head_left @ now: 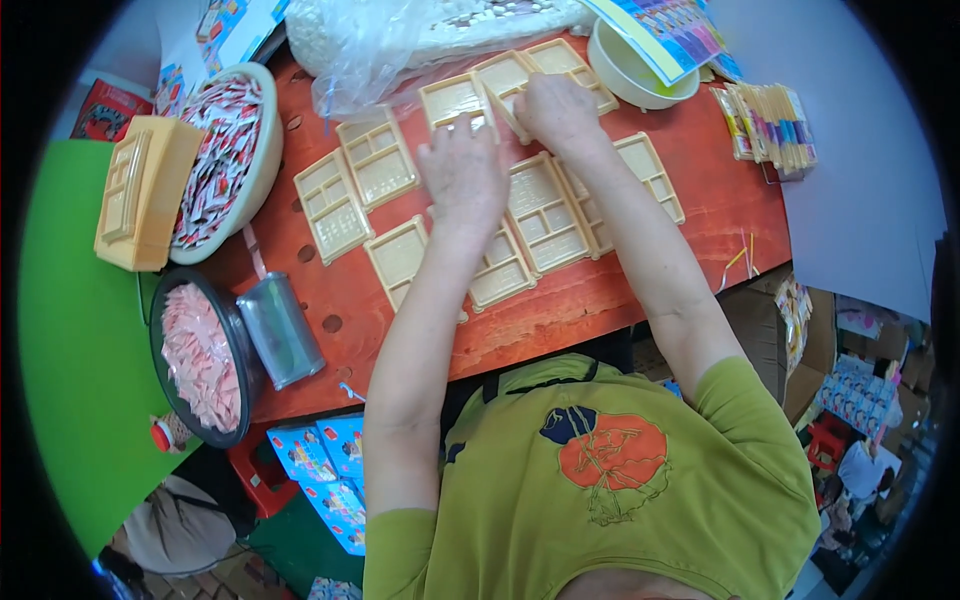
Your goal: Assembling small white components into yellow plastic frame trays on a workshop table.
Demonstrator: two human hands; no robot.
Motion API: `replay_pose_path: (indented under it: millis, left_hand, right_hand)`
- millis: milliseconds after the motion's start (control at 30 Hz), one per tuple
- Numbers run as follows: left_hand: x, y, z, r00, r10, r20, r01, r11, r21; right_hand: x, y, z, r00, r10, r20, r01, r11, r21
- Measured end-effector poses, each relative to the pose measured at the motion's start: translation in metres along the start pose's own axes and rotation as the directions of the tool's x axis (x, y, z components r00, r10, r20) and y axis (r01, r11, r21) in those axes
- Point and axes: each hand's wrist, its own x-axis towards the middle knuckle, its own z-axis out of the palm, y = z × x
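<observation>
Cream plastic compartment trays lie in two rough rows across the red table. My right hand [556, 112] is closed at the far row, gripping a tilted tray [506, 112] by its edge. To its left, my left hand [466, 172] reaches over the near edge of another tray [455, 98], fingers a little apart and touching it. Two trays, an outer one [333, 205] and an inner one [378, 158], lie left of my left hand. Below my hands, a larger-looking tray [548, 215] shows between my forearms, which partly cover several trays.
On the left stand a white basin [268, 150] of small sachets and a dark basin [243, 400] of pink packets, with a clear container [280, 328] alongside. Plastic bagging [365, 55] and a white bowl [640, 90] sit at the back. Colourful packs [770, 125] hang over the right edge.
</observation>
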Motion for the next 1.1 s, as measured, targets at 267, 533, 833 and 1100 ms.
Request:
replay_pose_path:
  millis: [267, 533, 833, 1100]
  left_hand:
    - [-0.029, -0.038, -0.026, 0.953, 0.034, -0.301, -0.098, 0.975, -0.2]
    - [-0.088, -0.125, -0.072, 0.89, -0.416, -0.186, 0.401, 0.909, -0.112]
    - [-0.041, -0.173, -0.076, 0.982, -0.057, -0.179, 0.093, 0.975, 0.202]
    - [-0.078, -0.161, -0.084, 0.91, -0.302, -0.284, 0.305, 0.952, -0.033]
  right_hand:
    - [0.001, -0.011, 0.0, 0.991, -0.05, -0.125, 0.052, 0.999, 0.007]
    - [-0.019, -0.121, 0.046, 0.773, -0.59, -0.232, 0.633, 0.739, 0.231]
    - [0.043, -0.158, 0.049, 0.266, -0.964, 0.026, 0.943, 0.255, -0.215]
    - [0.03, -0.187, 0.038, 0.114, -0.971, 0.211, 0.952, 0.046, -0.304]
